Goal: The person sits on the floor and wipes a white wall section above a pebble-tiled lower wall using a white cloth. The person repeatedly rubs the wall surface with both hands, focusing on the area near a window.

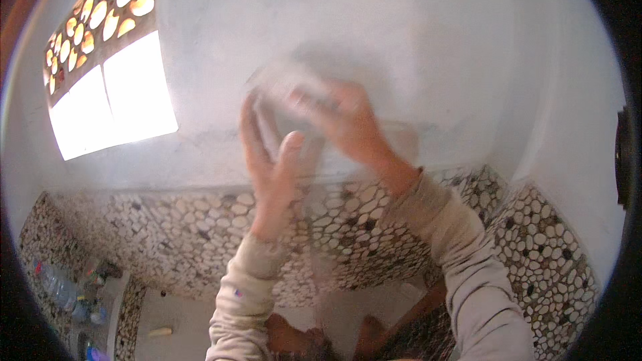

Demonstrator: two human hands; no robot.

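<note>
In front of the white wall (428, 47), a whitish, soft-edged thing (284, 75) is smeared by motion; its kind cannot be made out, though it looks like a crumpled cloth. My right hand (351, 120) has its fingers bent over the right side of it, with a grey bit showing between them. Lower and to the left, my left hand (271, 160) points upward with fingers stretched and thumb apart. Its fingertips come up to the thing's lower left edge; whether they touch it is unclear. Both forearms wear beige sleeves.
A pebble-covered band (194, 227) runs along the lower wall. The bright window (114, 93) and pierced screen (100, 17) are at upper left. Clear plastic bottles (63, 291) stand at lower left, near a yellowish bar-shaped object (160, 331). A dark object (622, 160) edges the right wall.
</note>
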